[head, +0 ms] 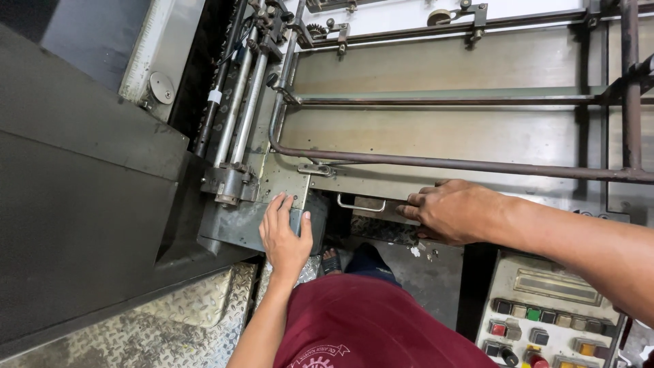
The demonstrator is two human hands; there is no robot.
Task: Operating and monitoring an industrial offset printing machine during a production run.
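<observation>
Diamond-plate steel floor (170,320), grey machine housing (82,204)

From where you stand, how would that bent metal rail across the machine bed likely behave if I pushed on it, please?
The metal rail is probably stiff: it looks like steel tube and runs straight. It likely won't roll or shift, since its curved end rises into the machine's frame. Its rusty-looking brown surface suggests decent grip.

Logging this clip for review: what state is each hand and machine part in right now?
Left hand: flat on the grey metal machine block, thumb hooked over its edge.
Right hand: fingers curled over the machine's front edge, beside the small metal pull handle, not on it.
Beige button control panel: untouched.
Curved brown guard bar: untouched.
</observation>
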